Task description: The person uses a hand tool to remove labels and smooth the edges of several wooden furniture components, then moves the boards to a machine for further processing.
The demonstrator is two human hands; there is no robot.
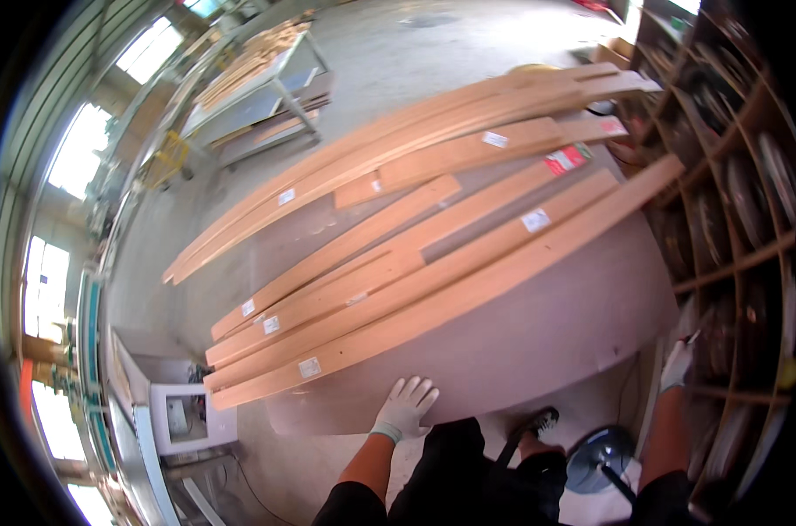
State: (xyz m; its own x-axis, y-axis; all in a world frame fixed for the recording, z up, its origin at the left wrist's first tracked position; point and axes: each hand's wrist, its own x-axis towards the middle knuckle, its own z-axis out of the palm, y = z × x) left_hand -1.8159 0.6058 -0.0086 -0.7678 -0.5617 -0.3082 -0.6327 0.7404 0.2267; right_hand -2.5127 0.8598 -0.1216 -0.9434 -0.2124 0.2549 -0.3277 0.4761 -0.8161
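My left hand [402,408], in a white glove, rests with fingers spread on the near edge of a brownish table top [538,324]. Off to the right, beside the shelving, my gloved right hand [677,365] is closed; a thin, pale tip sticks up from it, too small to name. Long wooden boards [451,302] lie side by side across the table, several bearing white paper labels [309,367]. The nearest board passes just beyond my left hand without touching it. One farther board carries a red and green label [567,159].
A tall shelf with compartments [735,254] holds rolls and coils at the right. A round-based stand [600,460] is on the floor near my legs. A grey machine [183,412] stands at the left. Farther back, a wheeled table [253,101] carries wooden strips.
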